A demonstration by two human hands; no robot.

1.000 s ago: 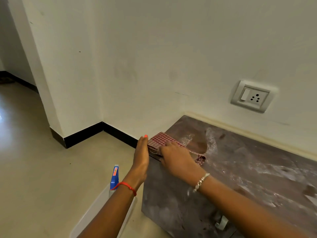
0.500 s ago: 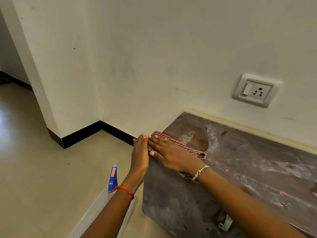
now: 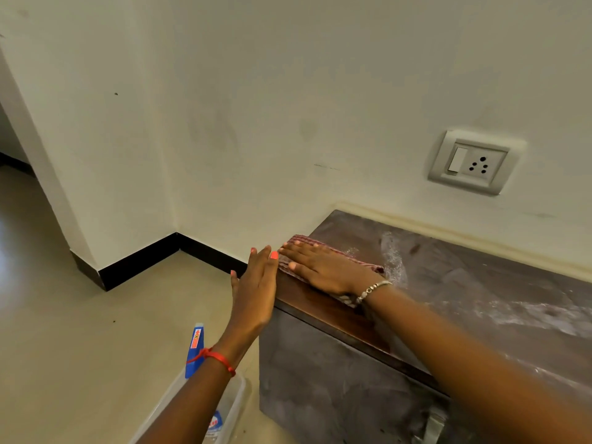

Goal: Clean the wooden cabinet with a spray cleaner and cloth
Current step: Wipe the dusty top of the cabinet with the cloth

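Observation:
A dark wooden cabinet [image 3: 464, 277] stands against the wall, its top streaked with white foam or dust. A folded red-checked cloth [image 3: 323, 246] lies at the cabinet's left end. My right hand [image 3: 323, 267] presses flat on the cloth with fingers straight. My left hand [image 3: 256, 286] stands upright with straight fingers against the cabinet's left edge, touching the cloth's end. The spray cleaner [image 3: 195, 350], with a blue head, stands in a clear bin on the floor, partly hidden by my left forearm.
A clear plastic bin [image 3: 235, 398] sits on the beige floor left of the cabinet. A wall socket with switch [image 3: 472, 163] is above the cabinet. A black skirting [image 3: 144, 261] runs along the wall corner. A metal handle [image 3: 432, 424] shows on the cabinet front.
My right hand has flattened on the cloth and slid it toward the left edge, leaving a wiped darker strip along the front edge. My left hand stays at the cabinet's end.

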